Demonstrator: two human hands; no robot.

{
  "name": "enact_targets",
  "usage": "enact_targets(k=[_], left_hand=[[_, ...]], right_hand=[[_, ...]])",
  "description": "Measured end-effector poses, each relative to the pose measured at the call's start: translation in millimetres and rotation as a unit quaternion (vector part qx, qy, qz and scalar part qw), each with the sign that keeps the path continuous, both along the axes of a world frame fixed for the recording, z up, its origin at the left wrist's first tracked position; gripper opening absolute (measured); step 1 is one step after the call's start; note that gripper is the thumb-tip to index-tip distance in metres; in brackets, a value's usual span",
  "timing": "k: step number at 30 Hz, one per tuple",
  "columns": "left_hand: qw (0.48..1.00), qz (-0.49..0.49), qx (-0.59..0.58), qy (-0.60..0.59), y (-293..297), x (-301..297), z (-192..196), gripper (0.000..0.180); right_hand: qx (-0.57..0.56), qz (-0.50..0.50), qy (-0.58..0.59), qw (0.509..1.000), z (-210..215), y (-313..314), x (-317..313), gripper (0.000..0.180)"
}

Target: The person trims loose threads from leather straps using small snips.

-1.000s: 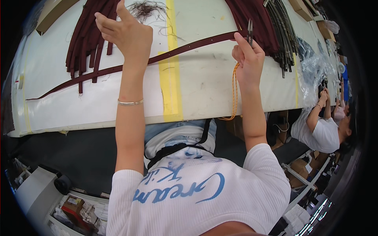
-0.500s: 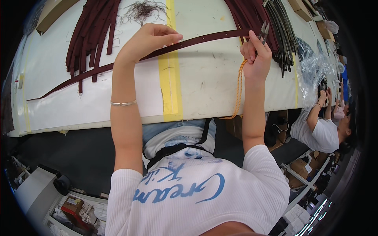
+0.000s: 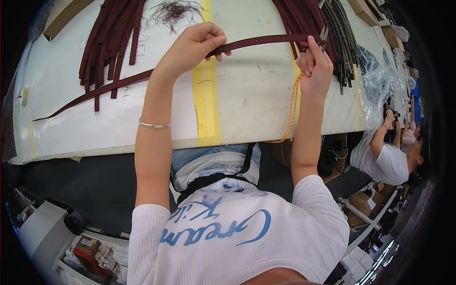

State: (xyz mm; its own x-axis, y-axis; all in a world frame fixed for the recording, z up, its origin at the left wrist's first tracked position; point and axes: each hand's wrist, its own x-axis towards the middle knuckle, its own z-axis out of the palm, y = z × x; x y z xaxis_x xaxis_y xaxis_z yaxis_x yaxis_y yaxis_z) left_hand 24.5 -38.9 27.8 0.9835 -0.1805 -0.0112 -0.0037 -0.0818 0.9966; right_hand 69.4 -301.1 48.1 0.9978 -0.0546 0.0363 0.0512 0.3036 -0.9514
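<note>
A long maroon strap (image 3: 261,41) with small holes runs across the table, its tail trailing to the lower left. My left hand (image 3: 197,46) is closed on it near the middle, thumb on top and fingertips showing beneath. Farther right, my right hand (image 3: 315,64) pinches the strap toward its right end. That same hand also carries small thread snips (image 3: 324,37), blades pointing away from me, with an orange cord (image 3: 291,107) looping down from the hand. Between my hands the strap is lifted and fairly taut.
Maroon straps (image 3: 111,40) lie bundled at the far left, with more (image 3: 297,16) at the far right beside dark straps (image 3: 343,45). Loose thread (image 3: 175,13) is heaped at the back. Clear plastic (image 3: 377,76) lies at right, near a seated co-worker (image 3: 382,152). Yellow tape (image 3: 205,109) crosses the table.
My left hand has moved right and slightly up along the strap and now grips it. My right hand has shifted a little to the right with the strap and snips.
</note>
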Motion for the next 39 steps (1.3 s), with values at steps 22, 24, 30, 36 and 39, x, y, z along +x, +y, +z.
enact_targets(k=[22, 24, 30, 36, 39], left_hand=[[0.988, 0.084, 0.071, -0.112, -26.1, -0.6, -7.5, 0.007], [0.987, 0.083, 0.08, -0.11, -26.6, -1.8, -5.8, 0.007], [0.984, 0.082, 0.102, -0.122, -27.6, -2.6, -6.4, 0.009], [0.983, 0.085, 0.103, -0.125, -26.3, -1.0, -8.8, 0.009], [0.984, 0.082, 0.098, -0.127, -25.9, -1.5, -9.2, 0.009]], right_hand=[[-0.597, 0.013, -0.289, 0.748, -3.8, 47.6, -42.6, 0.023], [-0.599, 0.021, -0.289, 0.746, -3.5, 48.2, -42.8, 0.023], [-0.599, 0.034, -0.293, 0.745, -5.4, 48.2, -42.2, 0.022], [-0.584, 0.047, -0.282, 0.76, -3.3, 46.3, -41.4, 0.022], [-0.588, 0.052, -0.276, 0.758, -2.5, 46.6, -40.8, 0.022]])
